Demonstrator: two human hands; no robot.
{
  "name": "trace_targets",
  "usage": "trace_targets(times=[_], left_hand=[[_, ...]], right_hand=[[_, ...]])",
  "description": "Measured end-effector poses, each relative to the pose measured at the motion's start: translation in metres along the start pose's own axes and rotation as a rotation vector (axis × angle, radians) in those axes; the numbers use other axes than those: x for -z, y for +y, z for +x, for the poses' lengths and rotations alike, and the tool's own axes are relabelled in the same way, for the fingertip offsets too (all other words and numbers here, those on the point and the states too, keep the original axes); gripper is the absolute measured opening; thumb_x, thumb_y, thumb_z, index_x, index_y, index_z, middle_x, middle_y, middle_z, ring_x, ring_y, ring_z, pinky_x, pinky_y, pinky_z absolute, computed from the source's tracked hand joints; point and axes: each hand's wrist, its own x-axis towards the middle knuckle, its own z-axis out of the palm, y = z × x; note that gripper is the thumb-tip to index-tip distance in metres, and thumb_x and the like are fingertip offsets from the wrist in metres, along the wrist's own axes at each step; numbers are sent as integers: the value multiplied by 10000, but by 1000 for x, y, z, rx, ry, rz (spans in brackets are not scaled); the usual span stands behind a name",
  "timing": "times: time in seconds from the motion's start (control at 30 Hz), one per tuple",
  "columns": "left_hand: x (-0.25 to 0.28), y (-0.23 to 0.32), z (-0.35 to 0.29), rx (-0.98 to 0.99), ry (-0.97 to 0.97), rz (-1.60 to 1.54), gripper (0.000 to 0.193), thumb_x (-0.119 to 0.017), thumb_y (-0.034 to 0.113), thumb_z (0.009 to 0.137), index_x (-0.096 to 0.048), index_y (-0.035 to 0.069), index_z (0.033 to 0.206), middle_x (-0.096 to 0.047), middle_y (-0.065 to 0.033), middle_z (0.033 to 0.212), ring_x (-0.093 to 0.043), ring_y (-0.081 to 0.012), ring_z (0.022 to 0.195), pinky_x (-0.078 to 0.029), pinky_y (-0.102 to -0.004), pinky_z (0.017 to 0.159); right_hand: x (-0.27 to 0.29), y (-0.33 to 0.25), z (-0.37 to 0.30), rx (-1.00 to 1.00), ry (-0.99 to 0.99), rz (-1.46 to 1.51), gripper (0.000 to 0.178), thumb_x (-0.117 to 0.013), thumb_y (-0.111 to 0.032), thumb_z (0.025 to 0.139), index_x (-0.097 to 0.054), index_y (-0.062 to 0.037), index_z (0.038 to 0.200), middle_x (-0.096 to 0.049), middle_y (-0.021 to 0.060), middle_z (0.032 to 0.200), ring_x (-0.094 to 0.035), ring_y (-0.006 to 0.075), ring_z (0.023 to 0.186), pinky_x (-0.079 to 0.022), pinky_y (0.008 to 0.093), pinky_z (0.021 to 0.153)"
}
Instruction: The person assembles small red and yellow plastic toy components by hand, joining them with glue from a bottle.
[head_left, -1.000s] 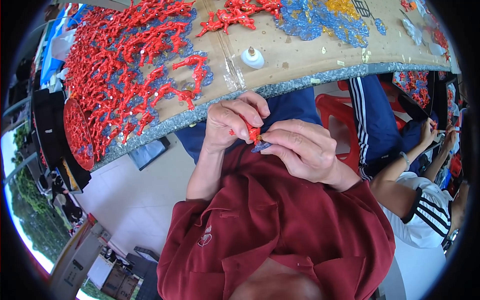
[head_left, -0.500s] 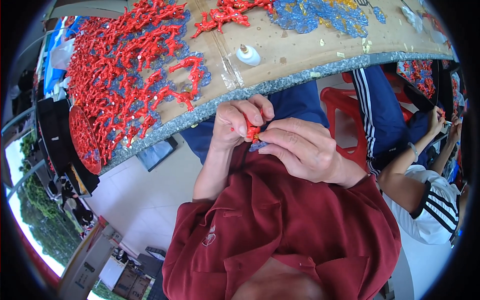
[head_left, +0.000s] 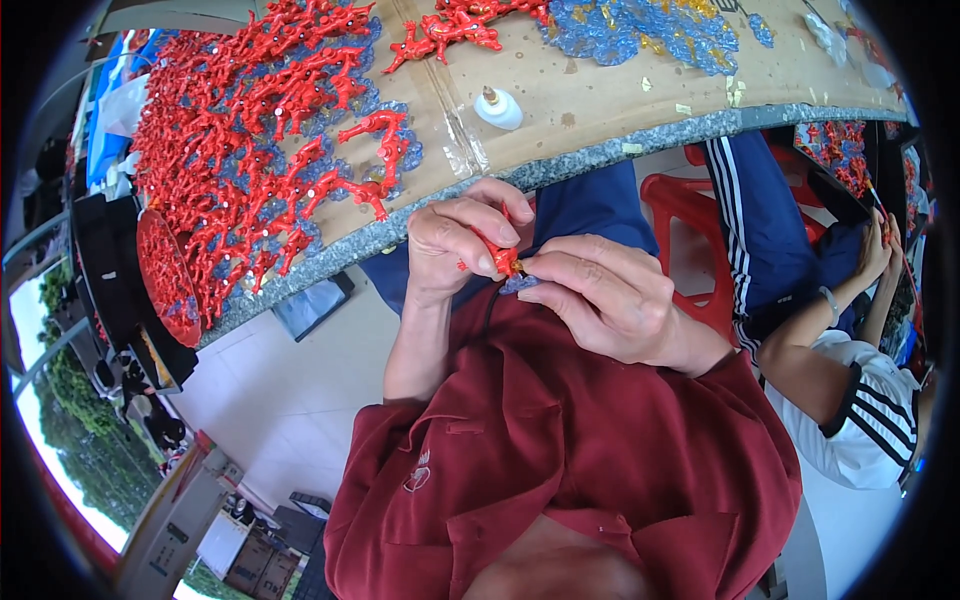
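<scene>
Over my lap, just off the table edge, my left hand [head_left: 455,245] is closed round a small red plastic figure [head_left: 504,262]. A translucent blue base [head_left: 518,284] with a touch of yellow sits at the lower end of the figure. My right hand [head_left: 615,295] pinches this base between thumb and forefinger. Fingers cover much of the figure, and I cannot tell whether base and figure are fixed together. On the cardboard-covered table [head_left: 560,130], a white squeeze bottle [head_left: 499,108] stands nearest to my hands.
Many red figures on blue bases [head_left: 270,150] crowd the table's left side. Loose red figures [head_left: 445,40] and a pile of translucent blue and yellow pieces [head_left: 640,35] lie farther back. On the right, a co-worker's hands [head_left: 880,250] work beside a red stool [head_left: 690,235].
My left hand has shifted slightly left and tilted the red figure; its fingers curl lower. My right hand has barely moved. The co-worker's hands have come closer together.
</scene>
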Motion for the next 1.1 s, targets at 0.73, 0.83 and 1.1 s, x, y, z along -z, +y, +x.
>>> trace_targets(times=[0.73, 0.83, 1.1], left_hand=[[-9, 10, 2, 160, 15, 121, 98, -704, 26, 662, -612, 54, 681, -641, -95, 790, -584, -283, 782, -478, -386, 680], [-9, 12, 0, 180, 66, 166, 102, -689, -5, 657, -609, 52, 684, -642, -97, 789, -586, -276, 787, -480, -382, 701], [-8, 19, -4, 167, 78, 304, 108, -680, -37, 646, -614, 27, 703, -642, -104, 793, -582, -256, 804, -481, -371, 732]], right_hand=[[1, 13, 1, 97, -25, 109, 288, -729, -17, 585, -597, 29, 836, -594, 129, 798, -612, 245, 686, -514, 315, 572], [1, 15, 1, 78, -37, 105, 288, -732, -18, 590, -594, 28, 839, -595, 128, 801, -612, 245, 685, -513, 313, 571], [-2, 21, 3, 59, -49, 192, 288, -734, -20, 595, -595, 29, 843, -610, 136, 802, -618, 248, 685, -509, 303, 568]])
